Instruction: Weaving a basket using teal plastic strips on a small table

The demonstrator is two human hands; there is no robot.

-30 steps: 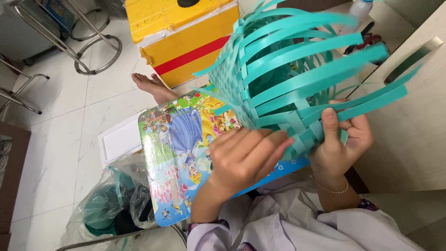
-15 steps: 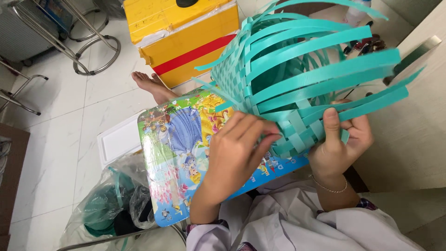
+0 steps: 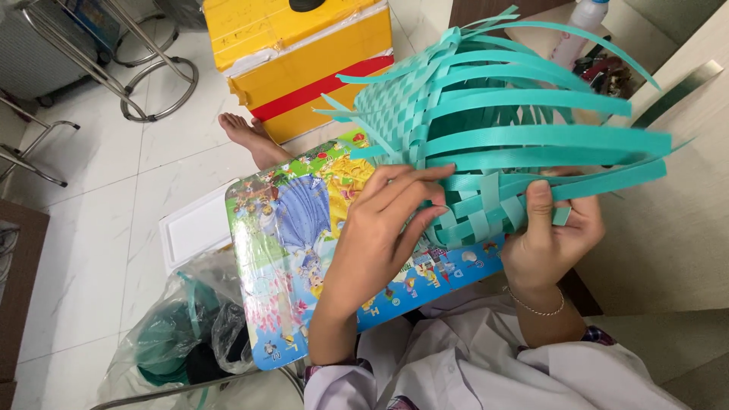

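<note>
Left hand (image 3: 380, 235): raised from the lower centre, forearm near upright, back of the hand toward the camera, fingers (image 3: 414, 186) extended and pointing right, tips close together. Right hand (image 3: 550, 243): to the right, wrist bent, palm turned inward, thumb upright and pressed forward, the other fingers curled out of sight. Bare foot (image 3: 250, 137) at far left.

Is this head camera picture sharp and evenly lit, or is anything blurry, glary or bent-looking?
Head view: soft, even indoor light with faint shadows; the woven teal strip basket and both hands, left hand and right hand, look sharp; the white floor tiles show mild sheen, no harsh glare; straight edges like the yellow box lean outward, suggesting wide-angle distortion.
</note>
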